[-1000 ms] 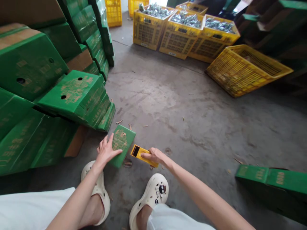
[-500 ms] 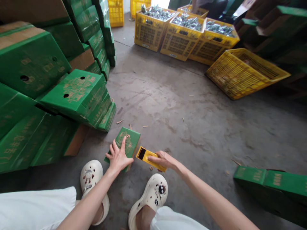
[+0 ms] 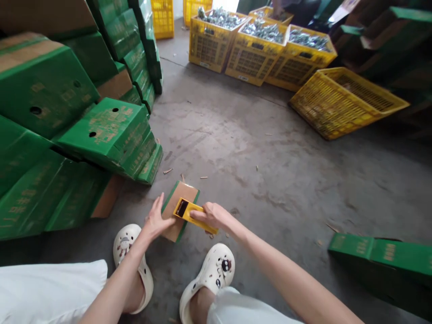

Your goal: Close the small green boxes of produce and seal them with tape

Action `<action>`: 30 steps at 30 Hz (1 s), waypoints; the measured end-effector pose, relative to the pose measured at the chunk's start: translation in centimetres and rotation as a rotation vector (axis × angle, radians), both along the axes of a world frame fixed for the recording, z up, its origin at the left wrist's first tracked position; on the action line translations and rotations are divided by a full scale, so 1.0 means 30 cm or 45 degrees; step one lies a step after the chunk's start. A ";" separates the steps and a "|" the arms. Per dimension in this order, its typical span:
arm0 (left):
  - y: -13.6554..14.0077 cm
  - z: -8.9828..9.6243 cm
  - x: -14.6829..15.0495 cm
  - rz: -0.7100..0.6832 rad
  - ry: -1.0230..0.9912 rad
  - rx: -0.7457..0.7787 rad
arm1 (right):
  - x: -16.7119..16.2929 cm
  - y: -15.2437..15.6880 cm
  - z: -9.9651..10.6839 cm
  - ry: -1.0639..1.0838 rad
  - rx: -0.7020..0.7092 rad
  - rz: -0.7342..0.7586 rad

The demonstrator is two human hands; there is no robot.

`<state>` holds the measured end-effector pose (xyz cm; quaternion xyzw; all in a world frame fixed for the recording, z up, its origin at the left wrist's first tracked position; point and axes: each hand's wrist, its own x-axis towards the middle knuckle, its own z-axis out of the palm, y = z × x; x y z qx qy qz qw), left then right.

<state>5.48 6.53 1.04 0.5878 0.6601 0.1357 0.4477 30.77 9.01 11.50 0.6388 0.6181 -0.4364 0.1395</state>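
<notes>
On the floor between my feet lies a small green cardboard box (image 3: 182, 191), its bare brown face with green edges turned up. My left hand (image 3: 156, 221) is at the box's left side, fingers stretched out and the thumb spread over the brown face. Whether the fingers press on the box I cannot tell. My right hand (image 3: 209, 215) is closed round a yellow hand-held tool (image 3: 199, 219), flat and long with a dark window at its far end. That end lies over the middle of the brown face; whether it touches is unclear.
Stacked green cartons (image 3: 104, 128) stand at the left. Yellow crates (image 3: 248, 63) full of silvery-green pieces line the back, where a person's arm shows. A tilted yellow crate (image 3: 337, 103) rests at the right. Another green carton (image 3: 388, 256) lies lower right. Cream clogs (image 3: 216, 265) flank the box.
The box has turned from its printed green face to its brown face. My left hand has moved left off its top. My right hand has brought the yellow tool left over the box.
</notes>
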 end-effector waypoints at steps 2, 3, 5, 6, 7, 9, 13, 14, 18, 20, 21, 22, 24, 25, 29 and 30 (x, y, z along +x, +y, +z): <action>-0.048 0.026 0.057 -0.088 0.271 0.095 | -0.039 0.030 0.008 -0.016 0.003 0.015; -0.076 0.035 0.094 -0.112 0.381 0.134 | -0.046 0.035 0.011 -0.020 0.003 0.019; -0.128 0.046 0.160 -0.114 0.545 0.215 | -0.042 0.023 0.013 -0.009 -0.004 0.001; -0.145 0.050 0.184 -0.106 0.601 0.250 | -0.032 0.008 0.015 0.016 -0.014 -0.022; -0.156 0.053 0.200 -0.103 0.642 0.276 | -0.017 -0.013 0.018 0.049 -0.025 -0.051; -0.156 0.058 0.208 -0.121 0.676 0.296 | 0.033 -0.062 0.029 0.099 -0.030 -0.104; -0.114 0.067 0.170 -0.165 0.670 0.250 | 0.212 -0.169 0.051 0.111 -0.062 -0.178; -0.104 0.068 0.161 -0.168 0.667 0.234 | 0.262 -0.197 0.049 0.111 -0.090 -0.208; -0.093 0.068 0.145 -0.180 0.656 0.221 | 0.394 -0.295 -0.015 0.146 -0.230 -0.373; -0.096 0.070 0.144 -0.185 0.653 0.238 | 0.400 -0.317 -0.066 0.150 -0.219 -0.407; -0.095 0.071 0.141 -0.187 0.650 0.239 | 0.392 -0.318 -0.091 0.133 -0.195 -0.402; -0.091 0.073 0.137 -0.187 0.643 0.232 | 0.379 -0.313 -0.112 0.117 -0.173 -0.387; -0.073 0.077 0.120 -0.179 0.614 0.197 | 0.348 -0.290 -0.138 0.115 -0.162 -0.353; -0.060 0.077 0.109 -0.163 0.588 0.173 | 0.334 -0.275 -0.140 0.133 -0.166 -0.339; -0.017 0.049 0.061 0.033 0.291 0.048 | 0.311 -0.206 -0.085 0.237 -0.172 -0.320; -0.015 0.033 0.050 0.075 0.151 0.005 | 0.313 -0.188 -0.064 0.251 -0.177 -0.322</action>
